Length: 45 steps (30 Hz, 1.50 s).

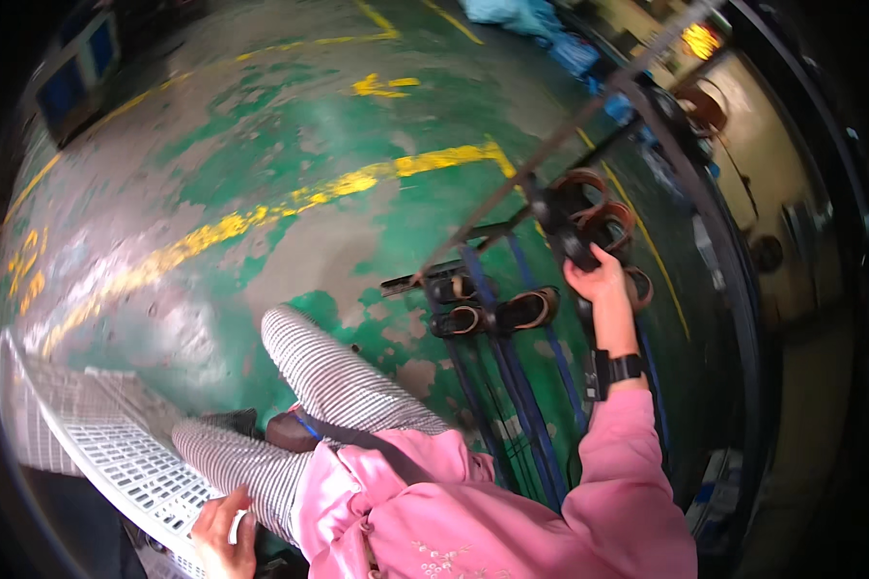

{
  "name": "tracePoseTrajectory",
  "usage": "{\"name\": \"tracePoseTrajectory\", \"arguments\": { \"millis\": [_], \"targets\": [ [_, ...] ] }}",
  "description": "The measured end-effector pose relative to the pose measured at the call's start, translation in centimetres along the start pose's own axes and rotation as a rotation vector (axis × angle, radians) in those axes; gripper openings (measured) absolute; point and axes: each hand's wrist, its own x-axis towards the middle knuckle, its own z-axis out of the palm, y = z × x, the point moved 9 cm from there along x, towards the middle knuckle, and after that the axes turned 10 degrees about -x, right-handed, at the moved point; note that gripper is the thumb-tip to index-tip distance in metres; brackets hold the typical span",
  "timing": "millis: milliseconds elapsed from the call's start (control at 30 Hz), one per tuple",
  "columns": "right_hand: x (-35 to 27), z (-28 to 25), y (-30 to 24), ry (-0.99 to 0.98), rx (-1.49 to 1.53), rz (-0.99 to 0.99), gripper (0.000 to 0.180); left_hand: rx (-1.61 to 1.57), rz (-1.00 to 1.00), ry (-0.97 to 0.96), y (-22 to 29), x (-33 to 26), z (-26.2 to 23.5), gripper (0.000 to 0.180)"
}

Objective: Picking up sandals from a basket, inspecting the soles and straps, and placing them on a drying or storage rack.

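Observation:
My right hand (601, 282) reaches out to the rack at the right and is closed on a black shoe (577, 249). Beside that shoe, on the upper bar, stand other dark shoes with brown inner linings (581, 193). Lower on the rack, left of my wrist, a pair of dark shoes (526, 309) rests across the blue bars. My left hand (224, 536) is low at the left, fingers loosely bent and thumb apart, with nothing seen in it. It is next to the rim of a white perforated plastic basket (130, 449); whether it touches is unclear.
The metal shoe rack (517, 386) with blue bars runs along my right side. A green, worn floor (357, 232) bears yellow lines. Blue plastic bags (550, 34) lie at the far right, and a blue-and-grey box-like unit (77, 72) stands far left.

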Motion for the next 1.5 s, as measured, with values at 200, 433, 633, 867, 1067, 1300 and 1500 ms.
{"name": "tracePoseTrajectory", "arguments": {
  "millis": [200, 433, 633, 867, 1067, 1300, 1500],
  "targets": [
    [-1.7, -0.1, -4.8, -0.319, -1.677, -0.858, 0.029, 0.221, -0.33, 0.371, -5.8, -10.3, -17.3, 0.025],
    [11.0, -2.4, -10.3, -0.026, -1.424, -0.354, 0.023, 0.066, -1.031, 0.605, -31.3, -25.9, -32.3, 0.028],
    [4.8, 8.3, -3.6, 0.012, -1.505, -0.538, 0.027, 0.216, -1.387, 0.229, -48.5, -33.0, -26.4, 0.031],
    [-0.9, 18.5, 3.9, -0.075, -1.562, -0.68, 0.032, 0.69, -1.435, 0.763, -53.3, -32.7, -26.4, 0.051],
    [-5.3, 25.9, 9.8, -0.271, -1.551, -0.851, 0.037, 0.441, -1.327, 0.426, -54.5, -29.5, -24.9, 0.034],
    [-17.5, 35.0, 30.1, -0.81, -1.412, -0.881, 0.047, 0.178, -1.061, 0.446, -41.9, -24.9, -25.6, 0.035],
    [-38.5, 31.9, 49.6, -1.724, -1.325, -0.234, 0.039, -0.696, -0.755, 0.925, -24.2, -24.0, -24.1, 0.027]
  ]
}}
